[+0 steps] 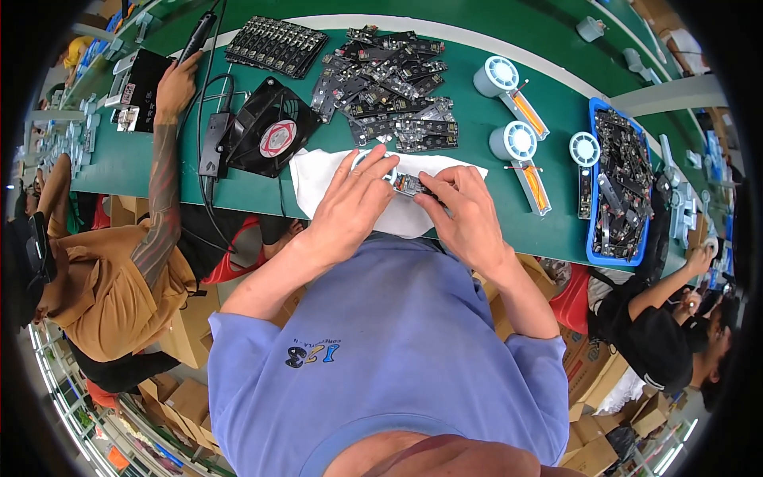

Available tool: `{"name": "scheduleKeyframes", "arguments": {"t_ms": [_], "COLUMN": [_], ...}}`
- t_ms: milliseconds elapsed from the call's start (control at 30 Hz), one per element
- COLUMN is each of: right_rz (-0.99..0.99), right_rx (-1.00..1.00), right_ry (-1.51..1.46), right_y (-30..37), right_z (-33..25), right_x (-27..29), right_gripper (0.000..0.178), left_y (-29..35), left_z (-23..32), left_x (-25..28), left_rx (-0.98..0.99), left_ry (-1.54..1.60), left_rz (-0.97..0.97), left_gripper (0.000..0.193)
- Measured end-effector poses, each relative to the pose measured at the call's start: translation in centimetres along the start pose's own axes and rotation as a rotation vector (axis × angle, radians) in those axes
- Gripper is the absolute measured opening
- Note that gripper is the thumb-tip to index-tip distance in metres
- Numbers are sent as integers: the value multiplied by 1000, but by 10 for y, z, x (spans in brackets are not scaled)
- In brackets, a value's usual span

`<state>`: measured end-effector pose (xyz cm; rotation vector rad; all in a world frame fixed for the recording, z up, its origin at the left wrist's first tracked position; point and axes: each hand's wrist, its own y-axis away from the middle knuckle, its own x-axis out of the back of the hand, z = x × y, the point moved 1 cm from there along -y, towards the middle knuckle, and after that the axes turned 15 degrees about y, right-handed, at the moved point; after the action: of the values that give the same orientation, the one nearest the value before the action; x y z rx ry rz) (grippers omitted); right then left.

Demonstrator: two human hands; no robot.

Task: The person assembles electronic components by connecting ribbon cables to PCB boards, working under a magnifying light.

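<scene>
A light blue handheld fan housing [393, 176] lies over a white cloth [311, 181] at the table's near edge. My left hand [356, 195] is curved over its round head and holds it, hiding most of that end. My right hand [463, 205] has thumb and forefinger closed on a small black circuit board [408, 185] at the handle end. The fingertips cover part of the board, so I cannot tell how far it sits inside the handle.
Beyond the cloth are a heap of circuit boards [397, 87] and a neat stack [276, 46]. A black cooling fan [274, 131] stands left. Light blue fan housings [513, 141] and a blue tray [592, 230] of boards lie right. Another person's hand [176, 87] is at far left.
</scene>
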<state>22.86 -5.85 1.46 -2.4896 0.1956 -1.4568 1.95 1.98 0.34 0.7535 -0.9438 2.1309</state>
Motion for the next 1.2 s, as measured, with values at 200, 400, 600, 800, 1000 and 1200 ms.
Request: {"name": "scheduleKeyframes", "arguments": {"t_ms": [200,400,600,800,1000,1200], "right_rz": [9,-27,13,-46,-132,-105], "right_rx": [23,-51,-31,-97,22,68], "right_ry": [2,103,193,-39,313,393], "right_y": [-4,-8,-4,12,17,22], "right_z": [-6,-22,-19,-6,-14,-15], "right_x": [-6,-8,-10,-4,-6,-8], "right_gripper": [34,28,30,35,38,45], "left_y": [-3,-5,-17,-28,-33,-32], "left_z": [3,5,6,7,1,-2], "left_x": [-2,-1,9,16,19,13], "left_rx": [30,34,29,82,156,118], "left_ry": [21,-3,-5,63,238,227], "left_rz": [37,43,21,-18,-170,-141], "left_gripper": [26,35,33,17,18,20]}}
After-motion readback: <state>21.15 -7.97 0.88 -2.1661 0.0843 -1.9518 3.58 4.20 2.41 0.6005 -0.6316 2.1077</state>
